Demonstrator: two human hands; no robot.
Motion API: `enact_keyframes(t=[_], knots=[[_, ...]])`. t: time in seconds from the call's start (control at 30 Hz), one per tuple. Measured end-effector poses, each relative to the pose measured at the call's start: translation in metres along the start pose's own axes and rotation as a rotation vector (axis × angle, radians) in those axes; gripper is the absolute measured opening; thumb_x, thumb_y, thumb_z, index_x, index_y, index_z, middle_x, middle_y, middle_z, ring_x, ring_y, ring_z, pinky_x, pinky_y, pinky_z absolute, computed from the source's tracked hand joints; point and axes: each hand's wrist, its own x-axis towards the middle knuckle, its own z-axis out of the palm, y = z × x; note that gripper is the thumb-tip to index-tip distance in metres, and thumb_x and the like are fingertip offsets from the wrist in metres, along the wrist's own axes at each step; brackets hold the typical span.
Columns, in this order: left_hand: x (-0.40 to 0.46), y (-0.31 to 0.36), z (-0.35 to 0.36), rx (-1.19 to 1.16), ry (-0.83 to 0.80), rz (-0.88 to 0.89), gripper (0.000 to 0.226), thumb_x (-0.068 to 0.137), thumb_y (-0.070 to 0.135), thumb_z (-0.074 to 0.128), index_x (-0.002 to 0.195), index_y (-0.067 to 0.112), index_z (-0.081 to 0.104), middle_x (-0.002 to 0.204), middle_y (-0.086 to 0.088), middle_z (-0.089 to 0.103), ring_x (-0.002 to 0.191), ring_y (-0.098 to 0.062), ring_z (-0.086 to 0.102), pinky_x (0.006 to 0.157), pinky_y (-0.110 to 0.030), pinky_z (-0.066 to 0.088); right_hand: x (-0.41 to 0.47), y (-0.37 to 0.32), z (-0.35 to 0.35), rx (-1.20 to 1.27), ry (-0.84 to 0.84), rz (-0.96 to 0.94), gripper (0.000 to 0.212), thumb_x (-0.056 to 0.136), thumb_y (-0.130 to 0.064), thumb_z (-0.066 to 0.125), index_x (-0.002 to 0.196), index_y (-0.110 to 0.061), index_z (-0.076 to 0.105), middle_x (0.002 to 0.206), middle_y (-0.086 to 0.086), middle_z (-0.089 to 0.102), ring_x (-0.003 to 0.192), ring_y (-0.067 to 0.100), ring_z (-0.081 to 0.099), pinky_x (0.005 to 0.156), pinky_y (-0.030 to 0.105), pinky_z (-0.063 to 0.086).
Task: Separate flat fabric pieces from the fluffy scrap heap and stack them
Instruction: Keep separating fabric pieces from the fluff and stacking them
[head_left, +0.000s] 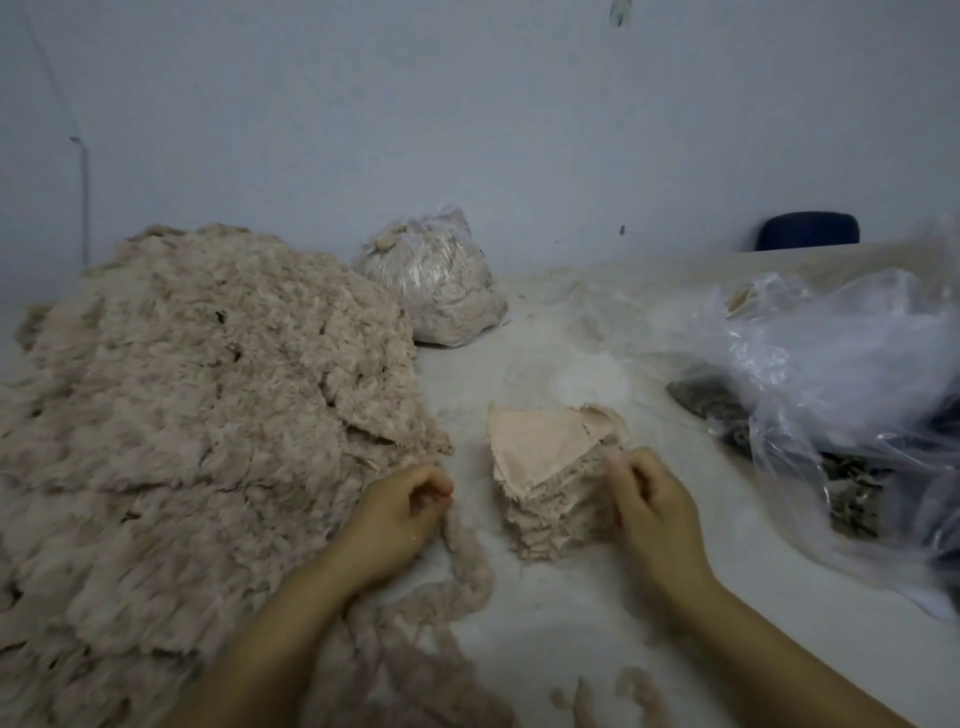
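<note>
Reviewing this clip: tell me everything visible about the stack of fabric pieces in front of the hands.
The stack of fabric pieces sits on the pale table, just right of the big fluffy heap and apart from it. It is a short, uneven pile of many thin beige layers with fuzzy, frayed edges. The top piece is smooth, peach-toned and roughly triangular, lying flat. The right hand touches its right side with curled fingers; the left hand is clear of it, gripping a fluffy strand.

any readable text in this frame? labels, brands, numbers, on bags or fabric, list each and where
None. No print shows on the tied plastic bag, the loose clear plastic bags, the stack of flat fabric pieces, the fluffy scrap heap or the wall. Dark marks on the wall are specks, not letters.
</note>
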Motion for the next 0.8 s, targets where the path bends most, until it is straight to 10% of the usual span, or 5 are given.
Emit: enact_keyframes(t=[0.23, 0.37, 0.47, 0.63, 0.8], knots=[[-0.023, 0.001, -0.014, 0.306, -0.413, 0.153, 0.055, 0.069, 0.063, 0.068, 0.109, 0.026, 0.066, 0.097, 0.014, 0.053, 0.093, 0.001, 0.049, 0.084, -0.014, 0.04, -0.027, -0.024, 0.04, -0.365, -0.792, -0.017, 0.036, 0.079, -0.051, 0.07, 0.107, -0.028, 0.065, 0.085, -0.01, 0.061, 0.076, 0.002, 0.056, 0.07, 0.018, 0.046], [-0.034, 0.0, -0.004, 0.107, -0.442, 0.113, 0.006, 0.085, 0.028, 0.069, 0.082, 0.022, 0.069, 0.082, 0.015, 0.054, 0.079, 0.001, 0.052, 0.075, -0.014, 0.041, -0.04, -0.014, 0.055, -0.44, -0.698, -0.193, 0.02, 0.087, -0.038, 0.065, 0.098, -0.022, 0.067, 0.087, 0.001, 0.063, 0.083, 0.016, 0.058, 0.075, 0.03, 0.045], [-0.041, 0.002, 0.002, -0.185, -0.365, 0.032, 0.034, 0.094, 0.018, 0.057, 0.066, 0.037, 0.06, 0.067, 0.017, 0.056, 0.065, 0.005, 0.049, 0.063, -0.012, 0.038, -0.044, -0.008, 0.052, -0.212, -0.555, -0.101, 0.012, 0.091, -0.022, 0.062, 0.079, -0.021, 0.06, 0.068, -0.006, 0.061, 0.064, 0.003, 0.055, 0.062, 0.019, 0.043], [-0.042, 0.002, 0.001, -0.418, -0.149, -0.154, 0.022, 0.096, 0.018, 0.049, 0.115, 0.025, 0.059, 0.107, 0.004, 0.065, 0.09, 0.0, 0.062, 0.078, -0.015, 0.049, -0.05, -0.01, 0.046, 0.366, -0.566, 0.169, 0.015, 0.09, 0.001, 0.06, 0.078, -0.009, 0.056, 0.061, 0.004, 0.066, 0.06, 0.016, 0.065, 0.059, 0.024, 0.053], [-0.046, 0.005, 0.01, -0.858, -0.171, -0.255, 0.054, 0.08, 0.026, 0.066, 0.129, 0.032, 0.044, 0.116, -0.002, 0.068, 0.106, -0.018, 0.065, 0.089, -0.035, 0.054, -0.048, -0.011, 0.045, 0.239, -0.673, 0.021, 0.024, 0.076, 0.006, 0.069, 0.074, -0.016, 0.06, 0.072, -0.009, 0.063, 0.069, 0.006, 0.059, 0.066, 0.02, 0.048]])
